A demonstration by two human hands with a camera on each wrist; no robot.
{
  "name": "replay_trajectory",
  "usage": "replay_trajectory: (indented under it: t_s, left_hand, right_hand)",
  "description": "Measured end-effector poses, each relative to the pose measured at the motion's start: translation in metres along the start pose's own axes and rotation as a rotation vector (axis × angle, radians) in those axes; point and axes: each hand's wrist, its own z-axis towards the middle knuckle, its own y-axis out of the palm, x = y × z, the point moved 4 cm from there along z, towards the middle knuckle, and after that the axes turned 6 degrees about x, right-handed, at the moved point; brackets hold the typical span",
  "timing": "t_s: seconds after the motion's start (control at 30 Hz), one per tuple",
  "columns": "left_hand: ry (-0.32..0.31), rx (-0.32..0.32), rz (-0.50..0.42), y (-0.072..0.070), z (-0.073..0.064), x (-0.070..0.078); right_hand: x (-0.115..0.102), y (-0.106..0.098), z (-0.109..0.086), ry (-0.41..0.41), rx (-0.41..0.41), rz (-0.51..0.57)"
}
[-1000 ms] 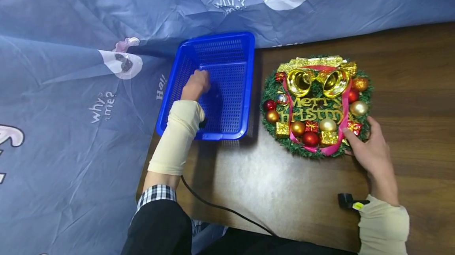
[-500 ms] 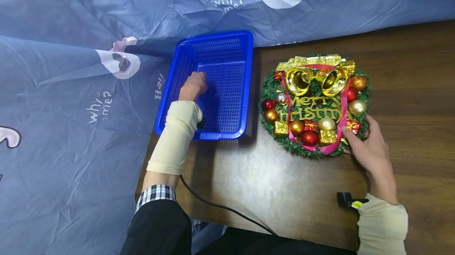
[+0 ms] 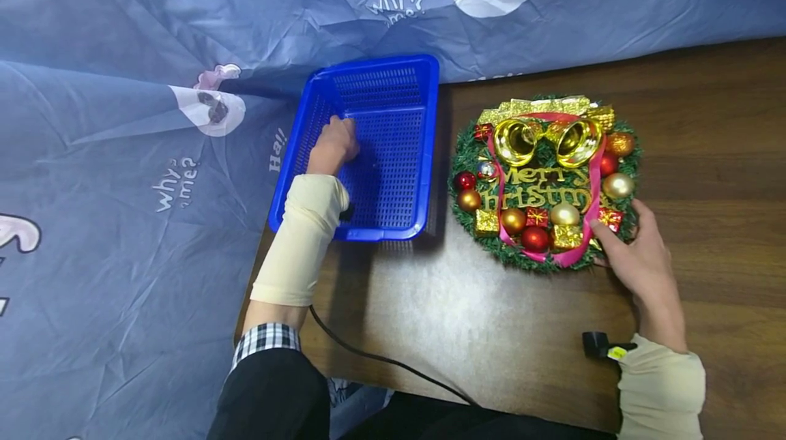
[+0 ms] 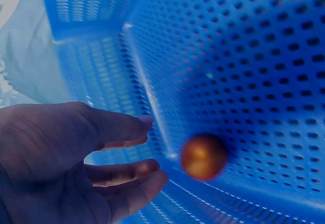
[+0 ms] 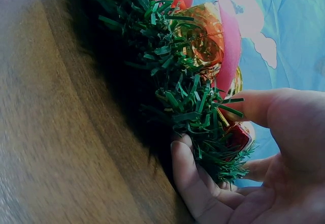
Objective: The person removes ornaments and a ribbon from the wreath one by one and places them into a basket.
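My left hand (image 3: 333,144) is inside the blue plastic basket (image 3: 426,160), near its left wall. In the left wrist view its thumb and fingers stand apart, with nothing between them. Beyond the fingertips a copper-coloured bauble (image 4: 203,156) shows in the basket; in the head view it is hidden. A green Christmas wreath (image 3: 534,260) with gold bells, baubles, small gift boxes and a pink ribbon lies to the right of the basket. My right hand (image 3: 647,256) grips its lower right edge, thumb on top. Fingers curl under the greenery (image 5: 185,102) in the right wrist view.
Both things are on a brown wooden table (image 3: 724,174). A blue patterned cloth (image 3: 295,3) hangs behind the basket and along the left. A black cable (image 3: 387,359) runs from the left forearm toward the table's front edge.
My left hand has shifted slightly left inside the basket, and its fingers look less blurred than a second ago. The right hand and the wreath have stayed in place.
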Motion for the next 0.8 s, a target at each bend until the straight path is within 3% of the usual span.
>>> replay_trajectory:
  t_s: [0.27, 0.57, 0.8]
  left_hand:
    - [0.111, 0.081, -0.009, -0.018, -0.011, 0.015]
    - [0.126, 0.128, -0.083, -0.034, -0.027, 0.021]
    - [0.196, 0.177, -0.11, -0.046, -0.042, 0.036]
  right_hand:
    - [0.001, 0.0, 0.0, -0.01, -0.009, 0.006]
    - [0.0, 0.0, -0.001, -0.013, -0.005, 0.014]
    - [0.0, 0.0, 0.0, -0.022, -0.015, 0.004]
